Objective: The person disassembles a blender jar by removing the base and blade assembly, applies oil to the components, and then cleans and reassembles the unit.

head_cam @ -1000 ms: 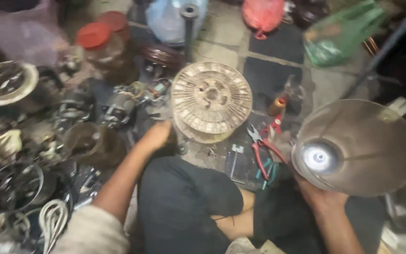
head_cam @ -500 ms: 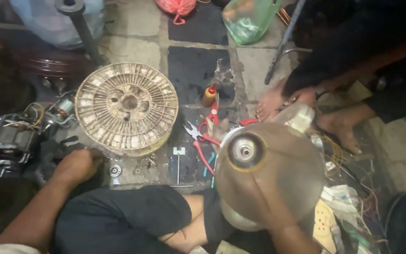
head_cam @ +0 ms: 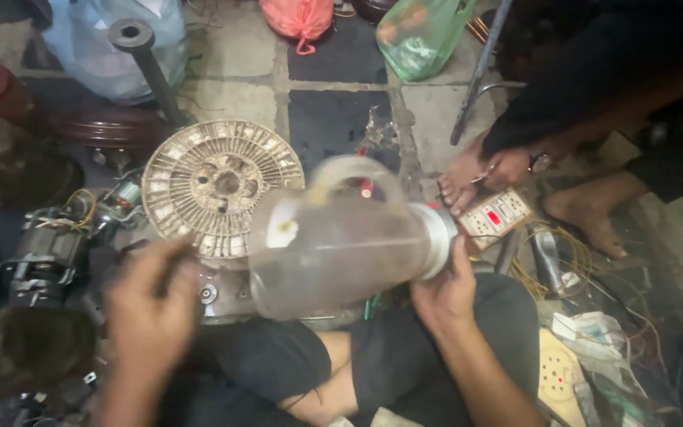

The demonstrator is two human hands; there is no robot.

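Observation:
My right hand [head_cam: 446,294] grips the base end of a cloudy plastic blender jar [head_cam: 341,241], held on its side over my lap with its handle [head_cam: 355,170] up and its mouth toward the left. My left hand [head_cam: 152,304], blurred and with fingers apart, hovers just left of the jar's mouth and holds nothing. Behind the jar, a round pale slotted disc [head_cam: 219,186] lies on the floor.
A motor with copper windings [head_cam: 49,245] lies at the left. Another person squats at the right, a hand [head_cam: 507,166] near a white socket board [head_cam: 496,219]. Loose wires [head_cam: 563,261], a green bag [head_cam: 424,35], a red bag [head_cam: 300,17] and a dark pipe [head_cam: 148,63] surround me.
The jar has turned from mouth-down, base facing me, to lying sideways. My left hand has lifted off the floor toward the jar's mouth. The view has shifted right.

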